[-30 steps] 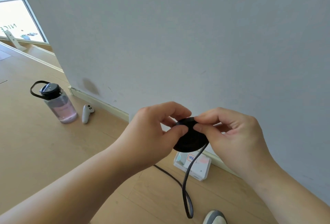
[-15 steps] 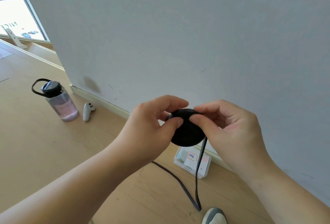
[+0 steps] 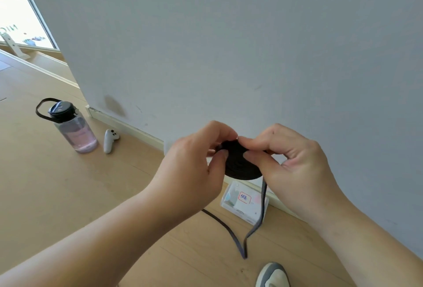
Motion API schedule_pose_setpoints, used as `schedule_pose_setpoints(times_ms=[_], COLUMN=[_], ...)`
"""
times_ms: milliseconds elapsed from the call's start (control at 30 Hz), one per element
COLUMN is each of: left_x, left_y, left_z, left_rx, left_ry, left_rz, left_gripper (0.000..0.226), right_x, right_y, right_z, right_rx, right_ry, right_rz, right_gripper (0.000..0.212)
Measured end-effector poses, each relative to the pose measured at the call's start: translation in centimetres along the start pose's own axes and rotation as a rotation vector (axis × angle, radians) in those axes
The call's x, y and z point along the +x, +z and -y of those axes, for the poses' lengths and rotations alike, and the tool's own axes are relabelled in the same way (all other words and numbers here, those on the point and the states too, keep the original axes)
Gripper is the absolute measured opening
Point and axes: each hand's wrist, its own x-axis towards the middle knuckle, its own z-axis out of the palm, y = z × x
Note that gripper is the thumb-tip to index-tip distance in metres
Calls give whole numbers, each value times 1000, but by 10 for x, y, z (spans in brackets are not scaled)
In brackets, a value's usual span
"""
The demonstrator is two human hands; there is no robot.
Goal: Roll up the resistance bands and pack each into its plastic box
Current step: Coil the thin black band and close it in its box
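A black resistance band (image 3: 240, 165) is wound into a flat coil that I hold up in front of the wall. My left hand (image 3: 194, 163) pinches its left edge and my right hand (image 3: 290, 161) grips its right side, thumb on the coil's face. The band's loose tail (image 3: 256, 225) hangs from under my right hand, loops near the floor and runs back left behind my left wrist. A clear plastic box (image 3: 247, 202) with a red-framed label lies on the floor by the skirting board, below the coil.
A pink-tinted water bottle (image 3: 75, 131) with a black lid and a white handheld controller (image 3: 109, 140) stand on the wooden floor at left near the wall corner. The toe of a grey shoe (image 3: 272, 275) shows at the bottom edge. The grey wall fills the upper view.
The coil has turned in my hands and taken up more band. The hanging loop of the tail has grown shorter and risen off the floor.
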Motion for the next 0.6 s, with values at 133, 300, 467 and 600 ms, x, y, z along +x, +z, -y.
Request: schedule_pose_setpoints(times_ms=[133, 300, 467, 600], left_x=[4, 2, 4, -3], left_y=[-7, -6, -4, 1], left_z=[2, -2, -5, -7], left_rx=[-29, -69, -275, -272], left_ry=[-41, -72, -125, -122], left_rz=[115, 76, -126, -146], left_gripper=[32, 28, 27, 26], right_x=[1, 1, 4, 4], right_y=[-6, -6, -9, -6], right_z=[-2, 0, 1, 0], right_rx=[-8, 104, 234, 244], right_ry=[30, 169, 217, 238], right_rz=[-19, -51, -133, -162], right_gripper=[30, 26, 27, 24])
